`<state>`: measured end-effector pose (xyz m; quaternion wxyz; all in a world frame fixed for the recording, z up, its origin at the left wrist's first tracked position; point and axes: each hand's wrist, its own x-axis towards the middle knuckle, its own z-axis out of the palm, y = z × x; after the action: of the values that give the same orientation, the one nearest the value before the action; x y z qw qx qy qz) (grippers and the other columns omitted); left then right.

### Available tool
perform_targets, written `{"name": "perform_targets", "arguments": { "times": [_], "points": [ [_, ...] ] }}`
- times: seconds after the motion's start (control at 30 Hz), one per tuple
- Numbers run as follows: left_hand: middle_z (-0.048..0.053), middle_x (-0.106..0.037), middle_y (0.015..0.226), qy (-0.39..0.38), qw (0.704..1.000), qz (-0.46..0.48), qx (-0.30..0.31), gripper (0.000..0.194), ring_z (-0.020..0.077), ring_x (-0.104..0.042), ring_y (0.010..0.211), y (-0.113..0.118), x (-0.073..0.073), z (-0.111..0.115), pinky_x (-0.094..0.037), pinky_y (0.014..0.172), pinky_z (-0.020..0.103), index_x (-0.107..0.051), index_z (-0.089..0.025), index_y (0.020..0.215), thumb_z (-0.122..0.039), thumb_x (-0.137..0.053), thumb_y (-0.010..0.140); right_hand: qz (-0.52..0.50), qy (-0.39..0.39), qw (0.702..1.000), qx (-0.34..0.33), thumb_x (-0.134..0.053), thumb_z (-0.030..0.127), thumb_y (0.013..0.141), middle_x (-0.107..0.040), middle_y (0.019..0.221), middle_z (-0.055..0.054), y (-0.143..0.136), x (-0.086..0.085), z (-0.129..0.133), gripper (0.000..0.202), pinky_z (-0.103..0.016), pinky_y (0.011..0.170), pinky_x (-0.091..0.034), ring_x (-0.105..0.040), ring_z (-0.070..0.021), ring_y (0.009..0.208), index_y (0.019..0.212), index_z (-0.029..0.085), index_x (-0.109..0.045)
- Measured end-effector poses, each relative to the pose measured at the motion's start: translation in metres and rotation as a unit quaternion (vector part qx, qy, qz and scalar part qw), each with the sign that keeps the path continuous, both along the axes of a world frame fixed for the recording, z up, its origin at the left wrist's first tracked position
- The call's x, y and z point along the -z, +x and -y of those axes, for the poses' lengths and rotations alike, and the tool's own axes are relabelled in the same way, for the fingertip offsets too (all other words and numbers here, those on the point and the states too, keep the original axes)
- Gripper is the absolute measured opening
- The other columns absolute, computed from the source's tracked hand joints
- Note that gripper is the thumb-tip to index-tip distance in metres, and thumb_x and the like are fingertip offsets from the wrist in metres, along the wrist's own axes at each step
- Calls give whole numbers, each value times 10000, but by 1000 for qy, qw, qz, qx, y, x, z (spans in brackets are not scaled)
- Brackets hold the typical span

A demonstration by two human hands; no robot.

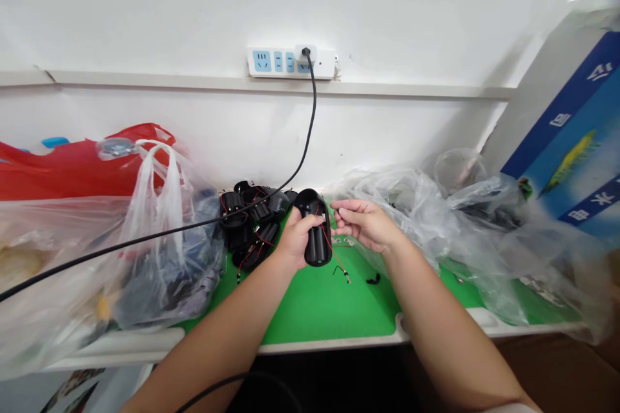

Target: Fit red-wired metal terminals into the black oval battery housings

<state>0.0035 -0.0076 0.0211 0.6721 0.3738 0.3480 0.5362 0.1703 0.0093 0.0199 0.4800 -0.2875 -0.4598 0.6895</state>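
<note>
My left hand [296, 237] grips a black plastic housing [318, 246] with a round cup at its top and a ribbed lower body. The thumb lies across its front, by a small pale part. Thin red wires [338, 259] come out of the housing and hang to its right, ending in a small connector. Just right of the housing, my right hand [364, 224] has its thumb and forefinger brought together in a pinch; whatever is between them is too small to make out. Small metal pieces [349, 241] lie on the green mat [334, 310] below that hand.
More black housings [252, 219] with red wires are piled at left. Plastic bags [165, 258] stand beside them, and clear bags [426, 219] cover the right side. A black cable [314, 97] drops from the power strip [261, 62] across the workspace. A small black piece [373, 279] lies on the mat.
</note>
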Motion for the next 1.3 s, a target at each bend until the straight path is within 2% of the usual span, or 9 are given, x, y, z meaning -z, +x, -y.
{"name": "perform_targets", "arguments": {
  "times": [0.13, 0.23, 0.4, 0.63, 0.73, 0.9, 1.17, 1.3],
  "points": [
    [16, -603, 791, 5, 1000, -2, -2, 489, 161, -606, 548, 0, -1, 1, -495, 509, 282, -388, -194, 1004, -278, -666, 611, 4, 22, 1000, -2, -757, 294, 728, -637, 700, 10, -1, -1, 0, 262, -261, 677, -593, -617, -81, 597, 929, 151, -668],
    [10, -599, 796, 3, 1000, -3, -11, 501, 156, -606, 547, 0, -2, 1, -496, 510, 279, -384, -200, 1022, -275, -668, 617, -4, 28, 1000, 8, -744, 307, 748, -663, 770, -8, -1, -3, 0, 261, -238, 654, -578, -641, -90, 635, 931, 161, -629],
    [-8, -581, 764, 18, 998, -17, -50, 502, 160, -612, 552, 0, -1, 0, -498, 508, 270, -386, -206, 1030, -272, -681, 628, -27, 4, 1000, -11, -748, 303, 749, -692, 875, -53, -1, -4, 0, 265, -275, 724, -578, -676, -129, 741, 918, 151, -611],
    [-7, -574, 840, 61, 995, -29, -78, 568, 129, -601, 592, 1, 0, 1, -513, 535, 261, -407, -220, 1121, -245, -705, 638, -39, -8, 999, 3, -784, 250, 698, -635, 664, 4, -8, -2, 2, 224, -205, 620, -555, -608, -75, 592, 846, 134, -663],
    [-17, -557, 831, 86, 990, -41, -104, 526, 105, -580, 624, 2, 1, 0, -525, 585, 254, -438, -205, 1083, -224, -712, 634, -18, -9, 1000, 5, -795, 255, 682, -659, 662, -10, -10, 0, 3, 244, -206, 611, -558, -626, -84, 588, 861, 134, -682],
    [-7, -561, 907, 115, 986, -59, -105, 551, 98, -579, 704, 3, 5, 0, -530, 668, 249, -451, -216, 1127, -205, -708, 640, 23, -4, 999, 28, -831, 254, 615, -658, 601, -3, -12, -3, 5, 278, -202, 549, -545, -612, -84, 513, 821, 133, -688],
    [-12, -539, 865, 126, 986, -60, -97, 561, 105, -556, 703, 4, 4, 0, -515, 631, 237, -462, -219, 1138, -212, -709, 634, 47, 1, 998, 28, -839, 272, 594, -656, 582, 2, -10, -8, 8, 286, -210, 536, -542, -608, -87, 499, 798, 136, -690],
    [-1, -545, 913, 160, 977, -91, -109, 540, 108, -553, 795, 2, 7, -2, -496, 721, 223, -469, -206, 1151, -199, -691, 659, 63, 11, 998, 27, -841, 280, 591, -662, 592, -8, -9, -6, 7, 293, -216, 551, -544, -616, -93, 509, 803, 136, -699]
  ]
}}
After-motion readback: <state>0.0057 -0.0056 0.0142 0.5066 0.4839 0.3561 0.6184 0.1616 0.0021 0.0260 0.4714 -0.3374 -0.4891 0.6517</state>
